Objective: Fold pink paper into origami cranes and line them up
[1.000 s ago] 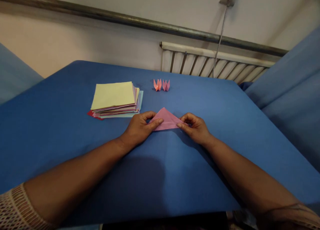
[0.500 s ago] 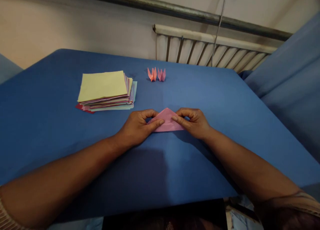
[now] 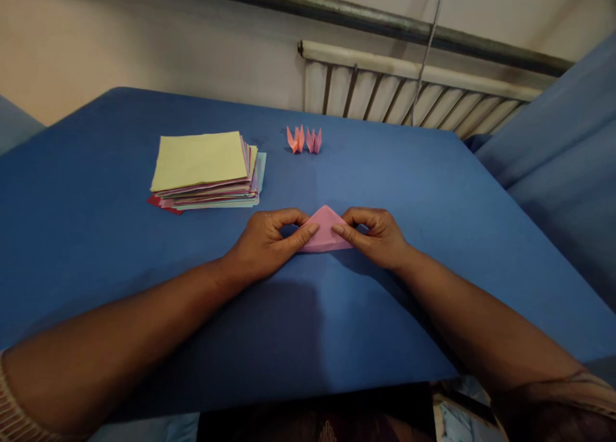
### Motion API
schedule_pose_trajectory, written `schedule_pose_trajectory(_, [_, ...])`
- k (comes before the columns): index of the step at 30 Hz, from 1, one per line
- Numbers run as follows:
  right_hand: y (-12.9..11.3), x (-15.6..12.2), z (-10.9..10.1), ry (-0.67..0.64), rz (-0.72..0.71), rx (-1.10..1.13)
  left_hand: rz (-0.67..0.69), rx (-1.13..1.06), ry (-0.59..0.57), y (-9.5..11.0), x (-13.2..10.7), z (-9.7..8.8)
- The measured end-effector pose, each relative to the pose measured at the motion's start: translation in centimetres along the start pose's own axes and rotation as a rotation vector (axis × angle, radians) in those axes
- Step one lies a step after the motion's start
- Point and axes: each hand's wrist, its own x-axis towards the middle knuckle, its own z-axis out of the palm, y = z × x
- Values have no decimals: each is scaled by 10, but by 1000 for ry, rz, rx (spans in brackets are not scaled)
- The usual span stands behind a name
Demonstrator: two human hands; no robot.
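A pink sheet of paper [image 3: 325, 231], folded into a triangle with its point facing away from me, is held between my two hands over the table. My left hand [image 3: 269, 242] pinches its left side, thumb on top and fingers curled behind. On the other side my right hand [image 3: 375, 237] grips the paper the same way, thumb pressed on the front face. A narrow band runs along the paper's near edge. The fingertips behind the paper are hidden.
On the blue-covered table [image 3: 404, 179] a stack of coloured paper [image 3: 202, 163] lies to the left, yellow sheet uppermost. Two small folded paper figures, one orange-pink [image 3: 296, 139] and one purplish-pink [image 3: 314, 140], stand farther back. Behind the table are a radiator [image 3: 366, 86] and a pipe [image 3: 337, 22].
My thumbs have shifted slightly on the pink paper, and a band along its near edge shows more clearly. Both hands keep their grip. The whole view has shifted a little.
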Motion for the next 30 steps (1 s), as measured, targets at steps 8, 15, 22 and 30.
schedule_pose_trajectory(8, [-4, -2, 3, 30, 19, 61, 48, 22, -23, 0, -3, 1])
schedule_pose_trajectory(15, [-5, -3, 2, 24, 33, 66, 20, 31, -28, 3, -3, 1])
schedule_pose_trajectory(22, [2, 0, 4, 145, 82, 100, -24, 67, -93, -2, 3, -3])
schedule_pose_trajectory(30, [42, 15, 7, 227, 223, 72, -152, 67, -54, -21, 17, -4])
